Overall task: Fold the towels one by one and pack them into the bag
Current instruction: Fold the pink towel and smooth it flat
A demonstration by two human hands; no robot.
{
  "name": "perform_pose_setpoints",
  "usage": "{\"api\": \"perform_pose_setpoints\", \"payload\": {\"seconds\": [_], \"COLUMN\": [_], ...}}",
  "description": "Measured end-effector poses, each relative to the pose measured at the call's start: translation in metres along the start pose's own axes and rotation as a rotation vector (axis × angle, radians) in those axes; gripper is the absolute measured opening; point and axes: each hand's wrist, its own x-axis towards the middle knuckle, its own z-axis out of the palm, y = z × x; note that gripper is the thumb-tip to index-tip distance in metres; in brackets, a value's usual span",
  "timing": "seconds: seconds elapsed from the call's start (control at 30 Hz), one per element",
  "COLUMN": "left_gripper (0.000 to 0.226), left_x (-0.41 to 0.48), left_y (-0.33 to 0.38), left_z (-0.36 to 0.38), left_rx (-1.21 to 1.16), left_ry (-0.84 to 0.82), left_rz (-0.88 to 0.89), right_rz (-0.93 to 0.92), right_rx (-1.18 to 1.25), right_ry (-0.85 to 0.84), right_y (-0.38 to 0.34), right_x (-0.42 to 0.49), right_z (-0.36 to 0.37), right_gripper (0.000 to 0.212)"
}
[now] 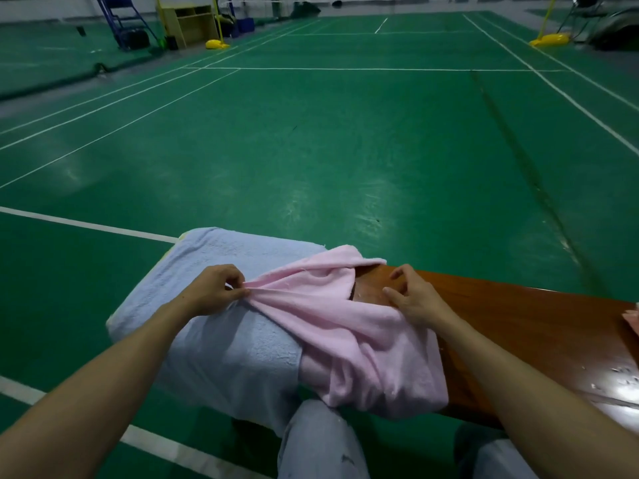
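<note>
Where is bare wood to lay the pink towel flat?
Bare bench wood stretches from the pink towel rightwards to a pink thing at the picture's edge. The left end is crowded: the blue towel covers it, with the left hand and right hand at the pink one.

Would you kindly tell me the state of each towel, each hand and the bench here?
bench, left end covered, right part bare
blue towel, spread over the bench end, draping down
pink towel, unfolded and bunched, partly on the blue towel, partly on the bench
left hand, pinching an edge of the pink towel
right hand, fingers loosely curled, resting on the pink towel, gripping nothing
</note>
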Motion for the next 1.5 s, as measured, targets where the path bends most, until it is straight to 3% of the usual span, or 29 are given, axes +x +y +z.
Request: {"api": "perform_pose_setpoints", "payload": {"seconds": [0.23,0.8,0.93,1.17,1.5], "left_gripper": [0.019,0.010,0.010,0.010,0.011], "left_x": [-0.002,-0.009,-0.013,-0.012,-0.017], "left_y": [-0.015,-0.036,-0.041,-0.042,-0.034], "left_z": [-0.006,-0.004,-0.001,0.001,0.003], "left_rx": [0.050,0.012,0.003,-0.023,-0.022], "left_ry": [0.070,0.144,0.151,0.170,0.150], "left_rz": [-0.010,-0.017,-0.020,-0.011,-0.038], "right_rz": [-0.001,-0.151,-0.138,-0.156,-0.156], "right_rx": [-0.089,-0.169,-0.220,-0.159,-0.230], "right_ry": [0.043,-0.124,-0.180,-0.006,0.026], "right_y": [0.007,0.001,-0.003,-0.001,-0.001], "right_x": [0.017,0.065,0.076,0.063,0.037], "right_z": [0.005,0.009,0.014,0.018,0.018], "right_gripper": [0.040,0.080,0.076,0.056,0.046]}}
